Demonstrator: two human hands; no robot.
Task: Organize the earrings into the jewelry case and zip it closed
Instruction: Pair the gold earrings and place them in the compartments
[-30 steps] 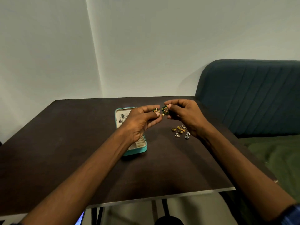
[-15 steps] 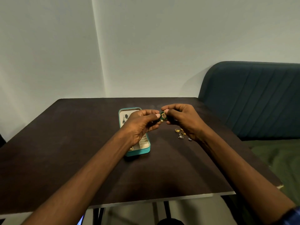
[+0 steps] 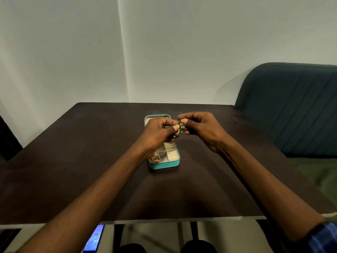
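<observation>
An open teal jewelry case [image 3: 165,165] lies mid-table, with cream compartments and gold earrings in its near-left section. Above it, my left hand [image 3: 156,133] and my right hand [image 3: 202,127] meet, each pinching a green-and-gold earring [image 3: 180,127] between thumb and fingers. The two earrings touch each other between my fingertips. My left hand hides the middle of the case. The loose earrings that lay to the right are hidden behind my right hand and forearm.
A dark brown table [image 3: 91,161] spans the view, its near edge at the bottom. A teal padded seat back [image 3: 291,110] stands to the right, with a green cushion [image 3: 321,172] below it. A lit phone screen [image 3: 94,238] shows under the table edge.
My hands came together, bringing the two earrings into contact, and now sit over the case. The view shifted right, so the case appears centered.
</observation>
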